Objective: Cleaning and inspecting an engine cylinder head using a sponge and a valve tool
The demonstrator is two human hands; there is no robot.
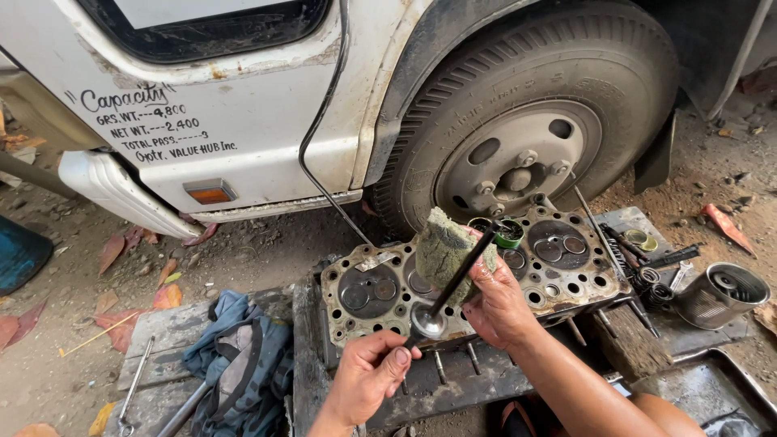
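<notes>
The left hand (368,374) pinched the round head of an engine valve (447,287) between thumb and fingers, just in front of the cylinder head (477,279), while the right hand (499,301) was closed around a worn greenish sponge pad (447,244) and pressed it against the valve's dark stem. The valve slanted up and to the right from the left hand, its stem crossing the pad and ending above the middle of the cylinder head. That cylinder head lay face up on weathered wooden planks (453,380), its round combustion recesses and bolt holes showing. On its far edge sat a small green tin (510,233). To the right of the cylinder head lay coiled valve springs (651,287), some loose dark tools and a dented metal can (720,293) on its side. To the left of it lay a heap of blue-grey cloth (239,360). Behind the cylinder head stood a white truck (243,97), its front wheel (526,129) just beyond the green tin, on dirt strewn with dry leaves.
</notes>
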